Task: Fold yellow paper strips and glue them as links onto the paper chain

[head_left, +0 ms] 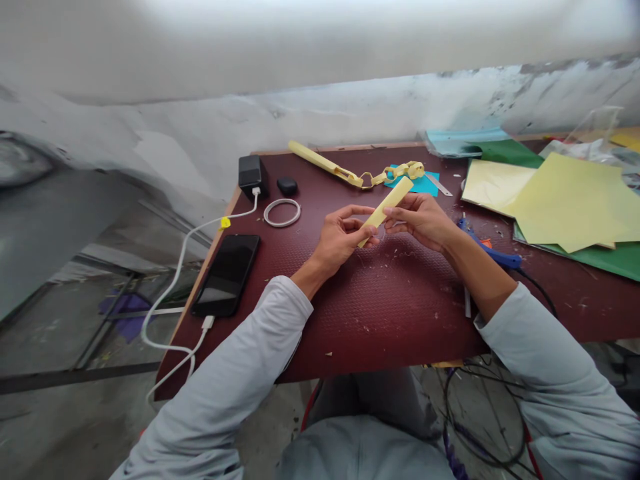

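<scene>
Both hands hold one pale yellow paper strip (391, 200) above the middle of the dark red table (380, 313). My left hand (340, 237) pinches the strip's near end. My right hand (423, 219) grips it a little higher, and the far end sticks up past the fingers. Behind the strip, near the table's far edge, lies a yellow paper chain (370, 175) with a long flat strip at its left end and looped links at its right, partly over a small teal paper piece (424, 183).
A black phone (227, 273) on a white cable (173, 287) lies at the table's left edge, with a black charger block (250, 173), small black case (287, 185) and coiled white cable (282, 212) behind. Yellow and green paper sheets (565, 207) are stacked at right. A blue tool (493, 255) lies under my right forearm.
</scene>
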Available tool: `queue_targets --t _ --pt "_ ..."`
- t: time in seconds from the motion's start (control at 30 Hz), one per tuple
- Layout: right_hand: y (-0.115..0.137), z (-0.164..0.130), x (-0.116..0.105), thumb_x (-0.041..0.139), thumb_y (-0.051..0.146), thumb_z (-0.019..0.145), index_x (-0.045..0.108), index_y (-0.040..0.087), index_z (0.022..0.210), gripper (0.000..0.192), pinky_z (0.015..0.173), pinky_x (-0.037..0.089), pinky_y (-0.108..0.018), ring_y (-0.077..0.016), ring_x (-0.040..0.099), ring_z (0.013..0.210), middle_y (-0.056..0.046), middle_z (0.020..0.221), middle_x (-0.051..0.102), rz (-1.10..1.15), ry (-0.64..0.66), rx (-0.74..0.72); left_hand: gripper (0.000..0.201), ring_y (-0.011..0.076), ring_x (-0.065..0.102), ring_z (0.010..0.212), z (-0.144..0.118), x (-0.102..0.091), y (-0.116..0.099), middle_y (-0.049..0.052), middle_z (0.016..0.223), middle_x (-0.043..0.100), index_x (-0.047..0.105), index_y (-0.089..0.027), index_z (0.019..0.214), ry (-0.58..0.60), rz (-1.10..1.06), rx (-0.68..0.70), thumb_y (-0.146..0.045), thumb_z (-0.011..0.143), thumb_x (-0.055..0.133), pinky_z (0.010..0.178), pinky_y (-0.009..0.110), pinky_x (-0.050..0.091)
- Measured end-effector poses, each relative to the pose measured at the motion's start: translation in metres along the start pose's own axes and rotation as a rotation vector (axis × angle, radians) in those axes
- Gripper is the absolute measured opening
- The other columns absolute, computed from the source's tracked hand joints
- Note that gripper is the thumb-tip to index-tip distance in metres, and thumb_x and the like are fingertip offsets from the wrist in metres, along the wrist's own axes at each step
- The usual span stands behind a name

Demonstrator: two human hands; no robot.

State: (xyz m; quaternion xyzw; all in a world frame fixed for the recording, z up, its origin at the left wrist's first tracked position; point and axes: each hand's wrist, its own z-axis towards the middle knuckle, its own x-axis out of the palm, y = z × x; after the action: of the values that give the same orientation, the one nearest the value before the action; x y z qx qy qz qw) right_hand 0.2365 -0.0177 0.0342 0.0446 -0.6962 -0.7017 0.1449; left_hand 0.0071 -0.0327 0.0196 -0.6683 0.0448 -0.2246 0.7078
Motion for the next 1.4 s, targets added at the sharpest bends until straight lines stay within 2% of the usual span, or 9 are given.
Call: queue_targets --t 0.2,0.57,1.0,1.23,1.4 --pt "-0.0059 0.0014 -0.0006 0.099 0.046 0.084 0.085 0.013 0.096 0.037 0.058 0.065 -0.022 -0.0128 0.074 0.064 -0.008 0.086 0.082 -0.077 0.045 -0.037 0.054 0.0137 0.078 0.063 -0.0005 0.0018 -0.0021 0.002 0.078 0.081 0.075 -0.013 0.119 0.002 -0.009 0.000 -0.031 0.074 0.100 0.063 0.022 0.062" --pt "-0.0056 0.0008 0.0000 0.096 0.052 0.086 0.084 0.013 0.091 0.041 0.054 0.064 -0.022 -0.0117 0.070 0.058 -0.007 0.081 0.081 -0.156 0.041 -0.082 0.056 0.0140 0.078 0.064 -0.0001 0.0012 0.0001 0.002 0.079 0.081 0.074 -0.014 0.119 0.005 0.007 -0.002 -0.036 0.074 0.101 0.063 0.023 0.062" --pt "-0.0039 -0.0007 0.0011 0.093 0.048 0.091 0.083 0.014 0.088 0.036 0.054 0.061 -0.022 -0.0108 0.070 0.056 -0.006 0.078 0.081 -0.211 0.094 -0.108 0.060 0.0146 0.079 0.067 0.0007 0.0000 0.0012 0.004 0.083 0.082 0.075 -0.015 0.122 0.005 0.015 -0.026 -0.038 0.074 0.101 0.066 0.025 0.063" --pt "0.0014 0.0010 -0.0047 0.092 0.061 0.088 0.080 0.016 0.084 0.046 0.051 0.059 -0.025 -0.0118 0.066 0.057 -0.007 0.079 0.080 -0.210 -0.029 -0.183 0.063 0.0177 0.082 0.073 -0.0007 -0.0032 -0.0021 0.004 0.085 0.081 0.073 -0.016 0.125 -0.023 0.012 -0.057 -0.038 0.075 0.102 0.066 0.025 0.065" --pt "0.0022 0.0004 -0.0038 0.093 0.062 0.086 0.080 0.016 0.084 0.047 0.050 0.058 -0.026 -0.0120 0.065 0.056 -0.007 0.078 0.079 -0.208 -0.057 -0.208 0.060 0.0164 0.081 0.072 -0.0001 -0.0031 -0.0033 0.004 0.085 0.081 0.072 -0.015 0.123 -0.033 -0.011 -0.045 -0.035 0.076 0.102 0.067 0.025 0.066"
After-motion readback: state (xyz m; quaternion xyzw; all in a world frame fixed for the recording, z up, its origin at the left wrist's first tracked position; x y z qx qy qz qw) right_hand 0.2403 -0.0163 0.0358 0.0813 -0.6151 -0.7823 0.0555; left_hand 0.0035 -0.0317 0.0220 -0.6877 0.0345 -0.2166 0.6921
